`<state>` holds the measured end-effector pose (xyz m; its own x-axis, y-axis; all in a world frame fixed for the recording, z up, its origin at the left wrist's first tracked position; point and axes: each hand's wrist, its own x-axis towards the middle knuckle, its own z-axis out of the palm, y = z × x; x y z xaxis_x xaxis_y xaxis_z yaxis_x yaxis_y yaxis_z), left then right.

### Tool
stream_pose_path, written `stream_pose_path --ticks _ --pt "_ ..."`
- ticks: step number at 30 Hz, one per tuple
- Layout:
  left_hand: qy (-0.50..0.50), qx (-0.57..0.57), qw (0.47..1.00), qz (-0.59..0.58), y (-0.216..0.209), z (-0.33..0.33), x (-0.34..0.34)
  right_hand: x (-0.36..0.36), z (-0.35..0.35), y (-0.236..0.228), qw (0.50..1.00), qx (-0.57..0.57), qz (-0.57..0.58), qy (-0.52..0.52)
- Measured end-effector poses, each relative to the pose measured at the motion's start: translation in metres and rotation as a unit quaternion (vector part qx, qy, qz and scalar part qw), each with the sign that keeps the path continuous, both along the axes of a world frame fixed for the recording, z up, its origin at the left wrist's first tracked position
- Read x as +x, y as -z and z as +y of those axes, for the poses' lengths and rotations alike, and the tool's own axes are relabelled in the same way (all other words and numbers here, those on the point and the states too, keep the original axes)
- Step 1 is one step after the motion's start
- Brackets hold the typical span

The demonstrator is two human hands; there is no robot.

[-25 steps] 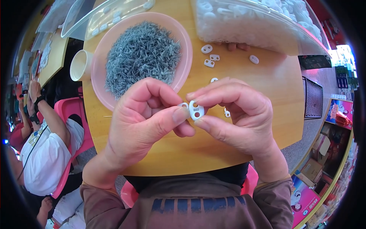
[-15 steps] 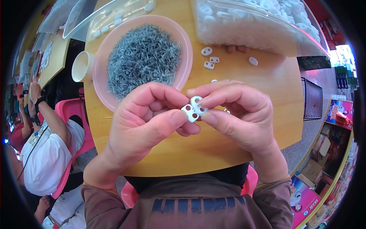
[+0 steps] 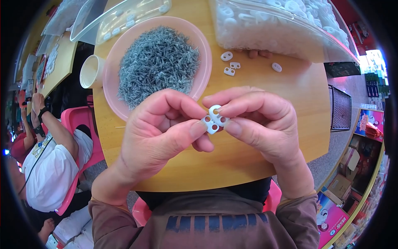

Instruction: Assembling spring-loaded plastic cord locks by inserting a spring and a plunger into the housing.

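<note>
My left hand [image 3: 166, 128] pinches a small white squarish two-hole cord-lock piece [image 3: 212, 128] between thumb and fingertips. Facing it, my right hand [image 3: 261, 120] grips a white oval two-hole cord-lock piece [image 3: 214, 108] by thumb and index finger. The two pieces meet at an angle, the squarish one's edge against the oval one's side. My fingers hide parts of both, and whether a spring sits between them I cannot tell. Beyond my left hand, a pink round tray [image 3: 206, 50] holds a heap of small metal springs [image 3: 159, 62].
A loose oval piece [image 3: 226, 56], two squarish pieces [image 3: 229, 71] and another oval piece [image 3: 276, 67] lie on the wooden table [image 3: 290, 95]. Clear bins [image 3: 286, 39] of white parts stand behind. A cream cup [image 3: 91, 71] is beside the tray. Another person [image 3: 54, 166] sits at left.
My left hand has shifted slightly right, bringing the squarish piece closer against the oval one. Both pieces now overlap more. The whole view has shifted a little.
</note>
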<state>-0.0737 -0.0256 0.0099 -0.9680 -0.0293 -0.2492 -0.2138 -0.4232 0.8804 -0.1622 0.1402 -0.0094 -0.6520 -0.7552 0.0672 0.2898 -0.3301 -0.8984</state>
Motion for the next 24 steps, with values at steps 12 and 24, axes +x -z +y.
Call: stream_pose_path --ticks 12,24 --pt "-0.012 0.0 1.0 0.005 0.0028 0.0004 0.0008 0.0021 -0.0012 -0.0029 0.999 0.01 -0.036 -0.006" --pt "-0.025 -0.005 1.0 0.004 0.0011 0.0046 0.0013 0.0014 -0.0003 -0.0005 0.999 0.015 -0.04 -0.002"
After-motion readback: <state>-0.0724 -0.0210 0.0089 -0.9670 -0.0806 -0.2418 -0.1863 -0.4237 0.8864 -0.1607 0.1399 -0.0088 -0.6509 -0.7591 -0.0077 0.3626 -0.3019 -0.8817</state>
